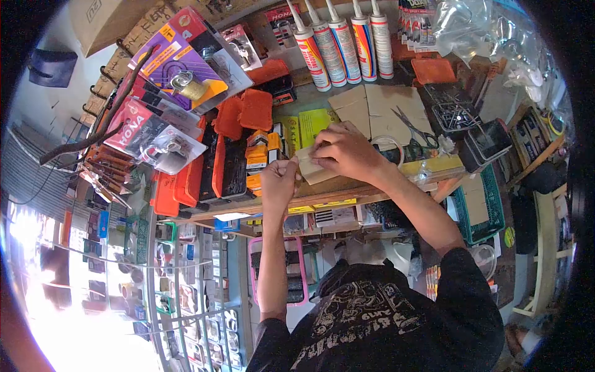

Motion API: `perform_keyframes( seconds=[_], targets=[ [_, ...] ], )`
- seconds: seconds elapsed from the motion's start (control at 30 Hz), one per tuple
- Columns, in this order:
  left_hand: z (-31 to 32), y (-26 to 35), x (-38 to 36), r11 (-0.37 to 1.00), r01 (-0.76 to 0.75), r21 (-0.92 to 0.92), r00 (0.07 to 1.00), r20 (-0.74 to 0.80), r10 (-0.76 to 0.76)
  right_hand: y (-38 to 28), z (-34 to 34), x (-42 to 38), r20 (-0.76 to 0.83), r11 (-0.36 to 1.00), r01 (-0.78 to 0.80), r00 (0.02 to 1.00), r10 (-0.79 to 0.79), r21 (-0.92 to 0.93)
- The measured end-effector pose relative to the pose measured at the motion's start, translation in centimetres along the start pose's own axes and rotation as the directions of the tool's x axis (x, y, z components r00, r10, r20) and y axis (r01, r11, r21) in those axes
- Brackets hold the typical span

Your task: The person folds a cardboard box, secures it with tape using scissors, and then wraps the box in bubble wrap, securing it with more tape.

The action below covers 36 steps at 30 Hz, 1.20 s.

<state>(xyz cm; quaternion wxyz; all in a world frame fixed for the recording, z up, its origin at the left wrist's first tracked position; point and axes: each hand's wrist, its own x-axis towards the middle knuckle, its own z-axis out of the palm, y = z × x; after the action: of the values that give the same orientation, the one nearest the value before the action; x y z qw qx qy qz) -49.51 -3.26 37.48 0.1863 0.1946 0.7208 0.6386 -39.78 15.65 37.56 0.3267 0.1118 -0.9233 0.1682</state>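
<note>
My left hand [281, 183] is closed at the left edge of a small brown cardboard piece [319, 175], thumb and forefinger pinched together near its corner. Bent over the top of the same piece, my right hand [348, 150] has its fingertips pressed together on it; whatever lies under them is hidden. The cardboard is at the front edge of the wooden counter. Just behind it lies a yellow-green printed packet [313, 127]. Small orange-and-black boxes [255, 155] stand left of my hands.
Scissors [414, 130] lie on flat cardboard [389, 105] at right, near a roll of tape [387, 144]. Several sealant tubes [342, 53] stand at the back. Packaged padlocks [189, 87] hang at left above orange bins [189, 180]. A black wire basket [486, 146] sits at far right.
</note>
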Motion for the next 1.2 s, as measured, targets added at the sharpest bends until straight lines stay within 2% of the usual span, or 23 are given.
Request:
perform_keyframes(
  seconds=[0.1, 0.17, 0.4, 0.6, 0.7, 0.77, 0.9, 0.97, 1.1, 1.17, 1.2],
  targets=[
    [-0.1, -0.2, 0.3, 1.0, -0.027, 0.006, 0.999, 0.026, 0.026, 0.0, 0.0, 0.0, -0.003, 1.0, 0.009, 1.0, -0.009, -0.018],
    [-0.2, -0.2, 0.5, 0.997, -0.019, 0.071, 1.0, 0.014, 0.018, 0.0, 0.0, 0.0, 0.0, 0.999, 0.013, 1.0, -0.013, -0.03],
    [0.0, 0.4, 0.4, 0.999, 0.011, 0.04, 1.0, 0.026, -0.012, 0.0, 0.1, -0.1, -0.005, 1.0, 0.013, 1.0, -0.013, -0.022],
    [0.3, 0.3, 0.4, 0.994, 0.006, 0.109, 1.0, 0.001, -0.006, -0.1, 0.0, -0.1, -0.009, 1.0, 0.003, 1.0, -0.003, -0.01],
    [0.4, -0.3, 0.7, 0.989, -0.041, 0.141, 0.998, -0.035, 0.047, 0.0, 0.1, -0.1, -0.017, 1.0, 0.007, 1.0, -0.007, -0.013],
    [0.3, -0.9, 1.0, 0.967, -0.071, 0.245, 0.995, -0.044, 0.084, 0.0, 0.2, -0.1, -0.016, 1.0, 0.01, 1.0, -0.011, -0.023],
    [0.9, 0.3, 0.4, 0.957, -0.054, 0.285, 0.994, -0.072, 0.077, 0.1, 0.2, -0.1, -0.018, 1.0, 0.009, 1.0, -0.009, -0.02],
    [1.2, 0.7, 0.1, 0.897, -0.137, 0.42, 0.978, -0.085, 0.189, 0.0, 0.1, -0.2, -0.015, 1.0, 0.007, 1.0, -0.007, -0.016],
    [1.5, 0.1, -0.1, 0.851, -0.169, 0.497, 0.961, -0.11, 0.255, 0.0, 0.2, -0.3, -0.017, 1.0, -0.003, 1.0, 0.003, -0.019],
    [2.1, -0.6, 0.0, 0.759, -0.334, 0.559, 0.831, -0.206, 0.517, 0.0, 0.2, -0.4, -0.017, 1.0, -0.022, 1.0, 0.022, -0.011],
    [2.1, -0.4, -0.2, 0.76, -0.335, 0.557, 0.831, -0.205, 0.517, 0.0, 0.3, -0.5, -0.017, 1.0, -0.026, 1.0, 0.026, -0.002]
  ],
)
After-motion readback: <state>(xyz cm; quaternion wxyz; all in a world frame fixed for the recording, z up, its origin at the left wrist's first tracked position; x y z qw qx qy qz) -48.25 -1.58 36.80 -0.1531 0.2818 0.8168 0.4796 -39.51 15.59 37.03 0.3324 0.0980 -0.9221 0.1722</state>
